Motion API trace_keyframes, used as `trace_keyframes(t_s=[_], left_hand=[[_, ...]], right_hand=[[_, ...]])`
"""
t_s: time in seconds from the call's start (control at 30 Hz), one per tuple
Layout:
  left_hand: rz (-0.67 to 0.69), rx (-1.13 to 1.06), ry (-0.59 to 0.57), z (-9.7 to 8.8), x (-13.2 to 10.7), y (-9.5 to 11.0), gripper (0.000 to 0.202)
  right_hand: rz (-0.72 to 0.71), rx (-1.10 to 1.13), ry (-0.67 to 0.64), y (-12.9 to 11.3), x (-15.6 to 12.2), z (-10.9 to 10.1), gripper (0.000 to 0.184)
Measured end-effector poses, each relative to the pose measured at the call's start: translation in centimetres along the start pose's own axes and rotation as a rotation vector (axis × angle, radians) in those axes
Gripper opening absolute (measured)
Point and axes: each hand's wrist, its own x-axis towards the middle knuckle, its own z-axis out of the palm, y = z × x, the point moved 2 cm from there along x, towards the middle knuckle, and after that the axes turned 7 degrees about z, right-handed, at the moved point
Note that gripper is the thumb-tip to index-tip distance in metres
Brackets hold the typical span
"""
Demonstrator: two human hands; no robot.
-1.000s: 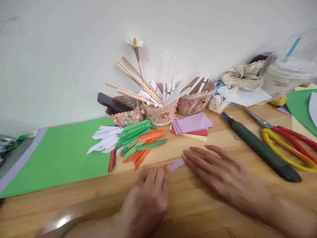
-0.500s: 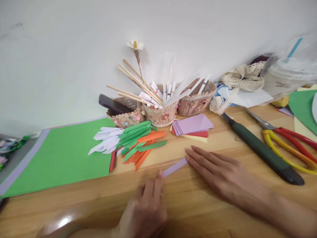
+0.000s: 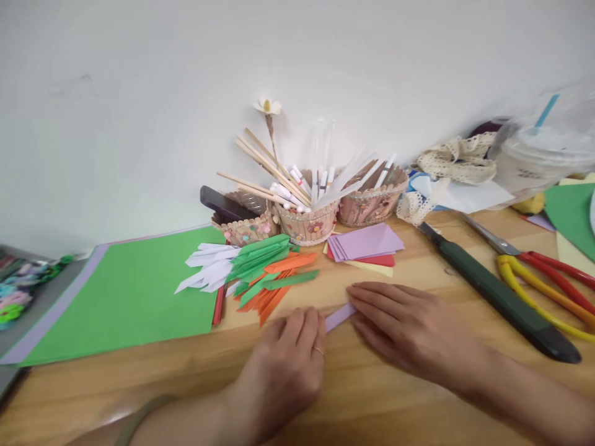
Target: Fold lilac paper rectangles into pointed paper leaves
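A narrow folded strip of lilac paper (image 3: 338, 316) lies on the wooden table (image 3: 418, 409) between my hands. My left hand (image 3: 288, 365), with a ring on one finger, lies flat over the strip's left end, fingers stretched out. My right hand (image 3: 409, 328) rests flat on the right end, fingers extended and pressing down. Most of the strip is hidden under both hands. Just beyond lies a heap of folded green, orange and white paper strips (image 3: 255, 272) and a small stack of lilac, red and yellow paper squares (image 3: 365, 244).
A large green sheet (image 3: 130, 291) lies at left. Three popsicle-stick baskets (image 3: 307, 223) with sticks and pens stand by the wall, a phone (image 3: 223, 203) in one. A green-handled utility knife (image 3: 502, 297), scissors (image 3: 548, 279), lace ribbon (image 3: 455, 158) and a plastic cup (image 3: 539, 155) sit at right.
My left hand slid forward again along the lilac strip, covering more of it. The right hand stayed on the right end. The view shifted slightly.
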Motion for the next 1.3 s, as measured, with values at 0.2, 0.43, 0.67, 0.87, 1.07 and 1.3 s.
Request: trace_keyframes(t_s=[0.2, 0.43, 0.67, 0.87, 1.07, 1.3], left_hand=[[0.066, -0.03, 0.016, 0.5, 0.0, -0.6, 0.029], [-0.049, 0.022, 0.099, -1.8, -0.1, -2.5, 0.02], [-0.216, 0.387, -0.172, -2.2, -0.5, -5.4, 0.032], [0.042, 0.023, -0.031, -0.6, -0.6, -2.0, 0.025], [0.018, -0.01, -0.097, 1.0, -0.8, -1.4, 0.028], [-0.07, 0.089, -0.057, 1.6, 0.0, -2.9, 0.023]], right_hand=[[-0.102, 0.009, -0.019, 0.0, 0.1, -0.1, 0.025], [-0.1, -0.059, 0.03, 2.1, 0.2, -0.9, 0.021], [0.139, -0.228, 0.106, 4.9, 0.3, -0.8, 0.02], [0.162, -0.325, -0.033, 6.4, 0.1, 0.5, 0.037], [0.152, -0.292, -0.061, 6.2, 0.1, -0.1, 0.034], [0.205, -0.296, 0.151, 5.9, -0.2, -0.9, 0.018]])
